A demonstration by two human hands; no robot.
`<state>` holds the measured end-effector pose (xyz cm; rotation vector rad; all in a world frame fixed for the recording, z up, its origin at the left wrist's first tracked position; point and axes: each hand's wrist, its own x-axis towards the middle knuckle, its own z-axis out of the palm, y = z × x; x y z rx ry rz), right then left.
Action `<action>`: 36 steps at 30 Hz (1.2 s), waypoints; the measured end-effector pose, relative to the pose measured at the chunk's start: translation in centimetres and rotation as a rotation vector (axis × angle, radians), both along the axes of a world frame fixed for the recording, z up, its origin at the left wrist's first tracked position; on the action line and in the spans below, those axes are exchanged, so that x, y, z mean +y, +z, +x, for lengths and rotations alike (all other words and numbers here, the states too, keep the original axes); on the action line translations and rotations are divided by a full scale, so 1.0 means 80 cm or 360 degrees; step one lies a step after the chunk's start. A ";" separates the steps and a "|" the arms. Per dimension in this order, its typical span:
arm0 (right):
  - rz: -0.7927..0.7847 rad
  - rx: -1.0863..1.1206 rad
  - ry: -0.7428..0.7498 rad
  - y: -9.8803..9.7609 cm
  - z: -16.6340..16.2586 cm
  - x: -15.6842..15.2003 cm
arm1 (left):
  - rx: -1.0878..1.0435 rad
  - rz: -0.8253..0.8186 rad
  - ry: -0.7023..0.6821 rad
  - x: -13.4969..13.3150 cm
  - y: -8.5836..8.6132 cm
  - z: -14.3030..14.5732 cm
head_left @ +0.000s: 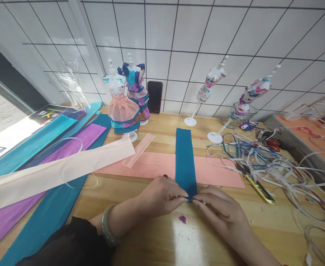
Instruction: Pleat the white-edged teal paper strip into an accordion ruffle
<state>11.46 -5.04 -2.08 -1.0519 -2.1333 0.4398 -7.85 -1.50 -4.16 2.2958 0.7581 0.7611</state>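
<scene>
A teal paper strip (185,159) lies lengthwise across a pink paper sheet (156,165) on the wooden table (156,236). My left hand (162,195) and my right hand (220,210) meet at the strip's near end, each with fingers pinched shut on that folded edge. A green bangle (107,225) sits on my left wrist, above a black sleeve.
Two dressed mini mannequins (123,107) and two printed ones (212,85) stand at the back by a black phone (154,96). Long teal, purple and cream paper sheets (40,173) lie left. A tangle of ribbons (264,159) and yellow-handled scissors (259,189) lie right.
</scene>
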 end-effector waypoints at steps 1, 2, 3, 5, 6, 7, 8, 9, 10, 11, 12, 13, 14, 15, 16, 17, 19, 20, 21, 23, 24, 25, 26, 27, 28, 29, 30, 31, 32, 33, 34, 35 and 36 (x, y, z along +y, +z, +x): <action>-0.0002 0.0007 0.0002 0.001 -0.002 0.000 | 0.0006 0.0006 0.0003 -0.001 0.001 0.001; -0.0003 0.0020 0.0002 0.002 -0.004 0.000 | 0.0005 0.0006 0.0004 -0.001 0.001 0.001; -0.0006 0.0037 -0.0001 0.002 -0.005 0.000 | -0.0003 -0.0001 0.0005 -0.002 0.001 0.001; -0.0022 0.0064 -0.0017 0.000 -0.005 0.000 | -0.0025 -0.0024 0.0008 -0.002 0.000 0.002; -0.0037 0.0072 -0.0032 -0.002 -0.004 -0.001 | -0.0033 -0.0035 0.0018 -0.002 0.000 0.002; -0.0058 0.0076 -0.0048 -0.004 -0.002 -0.001 | -0.0039 -0.0044 0.0034 -0.001 -0.001 0.001; -0.0081 0.0080 -0.0062 -0.007 0.000 -0.001 | -0.0043 -0.0053 0.0052 -0.001 -0.001 0.001; -0.0099 0.0092 -0.0073 -0.009 0.002 -0.001 | -0.0049 -0.0061 0.0067 0.000 -0.001 0.001; -0.0111 0.0104 -0.0082 -0.011 0.005 0.000 | -0.0064 -0.0069 0.0075 0.001 -0.001 0.001; -0.0119 0.0116 -0.0096 -0.013 0.007 0.000 | -0.0092 -0.0076 0.0077 0.002 -0.001 0.002; -0.0127 0.0120 -0.0116 -0.014 0.009 0.000 | -0.0132 -0.0081 0.0079 0.002 -0.001 0.002; -0.0131 0.0119 -0.0148 -0.014 0.011 0.000 | -0.0187 -0.0079 0.0086 0.003 -0.001 0.003; -0.0129 0.0115 -0.0196 -0.015 0.012 0.000 | -0.0247 -0.0072 0.0108 0.004 -0.001 0.004; -0.0117 0.0112 -0.0265 -0.014 0.013 -0.001 | -0.0303 -0.0060 0.0148 0.004 0.000 0.005; -0.0095 0.0118 -0.0347 -0.014 0.013 -0.002 | -0.0346 -0.0041 0.0210 0.005 0.000 0.006; -0.0070 0.0133 -0.0424 -0.013 0.013 -0.004 | -0.0373 -0.0011 0.0289 0.004 0.000 0.007; -0.0046 0.0174 -0.0484 -0.011 0.010 -0.008 | -0.0363 0.0079 0.0459 0.003 0.001 0.008; -0.0071 0.0186 -0.0450 -0.009 0.007 -0.011 | -0.0331 0.0142 0.0531 0.002 0.002 0.008; -0.0106 0.0194 -0.0363 -0.008 0.003 -0.013 | -0.0290 0.0221 0.0578 0.000 0.002 0.008; -0.0212 0.0170 -0.0195 -0.005 -0.006 -0.017 | -0.0189 0.0414 0.0590 -0.004 0.002 0.007; -0.0258 0.0159 -0.0136 -0.004 -0.010 -0.018 | -0.0124 0.0521 0.0568 -0.006 0.001 0.006; -0.0315 0.0156 -0.0110 -0.003 -0.015 -0.019 | -0.0051 0.0634 0.0543 -0.008 0.000 0.006; -0.0381 0.0178 -0.0129 -0.002 -0.019 -0.019 | 0.0028 0.0750 0.0524 -0.011 -0.001 0.006; -0.0465 0.0215 -0.0177 -0.002 -0.022 -0.019 | 0.0117 0.0857 0.0510 -0.013 -0.003 0.007; -0.0561 0.0265 -0.0249 -0.002 -0.025 -0.019 | 0.0199 0.0957 0.0507 -0.016 -0.004 0.007; -0.0661 0.0320 -0.0322 -0.002 -0.027 -0.019 | 0.0265 0.1047 0.0505 -0.018 -0.005 0.008; -0.0757 0.0375 -0.0384 -0.002 -0.028 -0.019 | 0.0316 0.1118 0.0500 -0.020 -0.006 0.008; -0.0842 0.0429 -0.0428 -0.002 -0.029 -0.019 | 0.0352 0.1173 0.0493 -0.022 -0.006 0.009; -0.0915 0.0476 -0.0458 -0.002 -0.030 -0.018 | 0.0380 0.1215 0.0482 -0.023 -0.005 0.009; -0.0972 0.0523 -0.0483 -0.002 -0.030 -0.018 | 0.0404 0.1246 0.0467 -0.025 -0.004 0.010; -0.1015 0.0570 -0.0508 -0.003 -0.029 -0.018 | 0.0428 0.1270 0.0447 -0.026 -0.002 0.010; -0.1048 0.0611 -0.0531 -0.003 -0.028 -0.018 | 0.0457 0.1284 0.0421 -0.027 0.000 0.009; -0.1071 0.0641 -0.0553 -0.004 -0.027 -0.018 | 0.0485 0.1291 0.0393 -0.027 0.002 0.009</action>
